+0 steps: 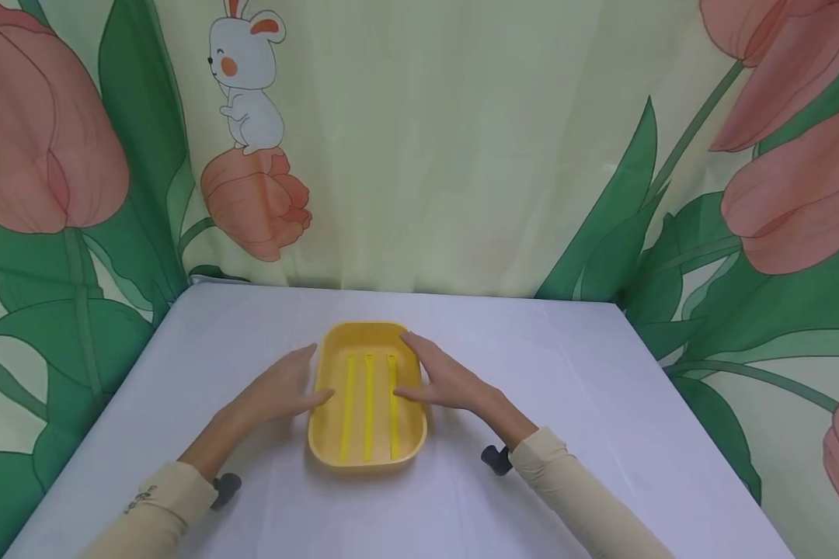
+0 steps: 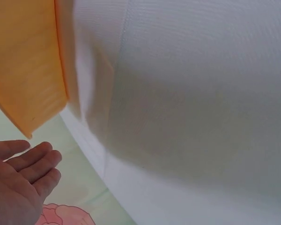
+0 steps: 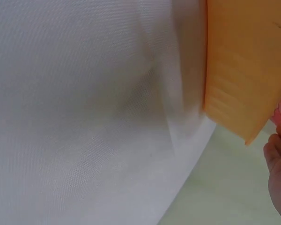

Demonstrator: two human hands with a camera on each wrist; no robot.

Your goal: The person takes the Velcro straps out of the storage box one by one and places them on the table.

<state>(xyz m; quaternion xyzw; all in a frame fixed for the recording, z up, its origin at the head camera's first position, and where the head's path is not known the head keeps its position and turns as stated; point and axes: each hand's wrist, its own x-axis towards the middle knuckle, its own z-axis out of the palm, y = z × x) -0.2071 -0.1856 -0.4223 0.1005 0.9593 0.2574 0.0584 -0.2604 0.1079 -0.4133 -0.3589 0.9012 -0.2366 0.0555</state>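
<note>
A yellow tray (image 1: 370,339) with rounded corners lies lengthwise on the table. Inside it are three long, thin yellow strips, side by side, each with a small head at its far end, like cable ties (image 1: 369,407). My left hand (image 1: 287,384) is at the tray's left side, thumb reaching over the rim, the other fingers loosely extended. On the opposite side is my right hand (image 1: 447,380), fingertips by the far right rim and thumb over the right-hand strip. Both wrist views show the tray's outer wall (image 2: 25,61) with relaxed fingers beside its edge.
A white cloth (image 1: 545,373) covers the table. Behind it hangs a pale curtain (image 1: 447,155) printed with tulips and a rabbit. A small black device (image 1: 496,460) sits at the right wrist, another (image 1: 227,491) at the left.
</note>
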